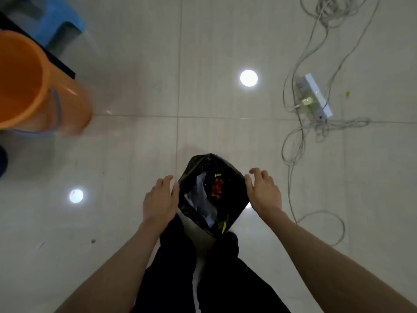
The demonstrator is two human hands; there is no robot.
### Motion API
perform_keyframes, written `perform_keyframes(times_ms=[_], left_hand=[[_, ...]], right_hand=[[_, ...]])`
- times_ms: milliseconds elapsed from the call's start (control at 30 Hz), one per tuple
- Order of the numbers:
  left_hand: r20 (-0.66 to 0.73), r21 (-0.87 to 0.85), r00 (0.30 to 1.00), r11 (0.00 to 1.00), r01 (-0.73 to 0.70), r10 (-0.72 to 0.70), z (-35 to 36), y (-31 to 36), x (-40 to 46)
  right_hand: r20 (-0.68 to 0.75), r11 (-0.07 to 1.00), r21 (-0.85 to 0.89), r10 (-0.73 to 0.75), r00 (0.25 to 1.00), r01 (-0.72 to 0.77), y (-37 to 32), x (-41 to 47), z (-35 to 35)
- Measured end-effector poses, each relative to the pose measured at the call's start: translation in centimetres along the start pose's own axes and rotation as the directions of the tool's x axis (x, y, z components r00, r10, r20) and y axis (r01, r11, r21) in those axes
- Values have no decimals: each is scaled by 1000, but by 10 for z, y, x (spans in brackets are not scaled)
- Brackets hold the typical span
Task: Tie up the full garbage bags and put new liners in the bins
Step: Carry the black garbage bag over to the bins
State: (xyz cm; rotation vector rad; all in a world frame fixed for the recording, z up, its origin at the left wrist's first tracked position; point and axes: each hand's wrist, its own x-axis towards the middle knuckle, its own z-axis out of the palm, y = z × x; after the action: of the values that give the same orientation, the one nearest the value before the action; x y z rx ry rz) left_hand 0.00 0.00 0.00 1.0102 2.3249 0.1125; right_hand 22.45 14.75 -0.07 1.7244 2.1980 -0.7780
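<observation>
A black garbage bag (234, 195) lines a small bin on the tiled floor just ahead of my feet. Its mouth gapes open, showing clear plastic and red scraps inside. My left hand (160, 199) is at the bag's left rim with relaxed fingers, its thumb side touching the plastic. My right hand (264, 190) hovers at the right rim with fingers spread, holding nothing.
An orange bucket (67, 109) stands at the far left, with a blue stool (65, 21) behind it. A white power strip (316, 98) and loose grey cables (293, 159) lie on the floor to the right. My dark trouser legs (176, 279) fill the bottom centre.
</observation>
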Motion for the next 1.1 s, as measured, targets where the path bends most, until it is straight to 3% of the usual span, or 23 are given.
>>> perform_keyframes(times_ms=[67, 200, 367, 533, 900, 1100], left_hand=[[14, -39, 997, 996, 76, -75, 18, -3, 4], [65, -70, 992, 991, 113, -109, 50, -9, 7], [-19, -221, 996, 972, 86, -93, 66, -12, 22], [-79, -411, 986, 906, 104, -149, 67, -11, 36], [-146, -363, 983, 930, 55, -114, 66, -4, 50], [-158, -392, 982, 919, 35, -105, 30, 7, 37]], right_hand=[[44, 999, 35, 39, 998, -41, 5, 2, 16], [78, 997, 81, -16, 997, 10, 15, -3, 42], [-12, 971, 227, 79, 997, -74, 18, 0, 62], [-11, 955, 271, 126, 992, -118, 17, -3, 73], [-151, 951, 304, 115, 982, -64, 4, 4, 71], [-167, 943, 328, 107, 980, -47, -13, -3, 35]])
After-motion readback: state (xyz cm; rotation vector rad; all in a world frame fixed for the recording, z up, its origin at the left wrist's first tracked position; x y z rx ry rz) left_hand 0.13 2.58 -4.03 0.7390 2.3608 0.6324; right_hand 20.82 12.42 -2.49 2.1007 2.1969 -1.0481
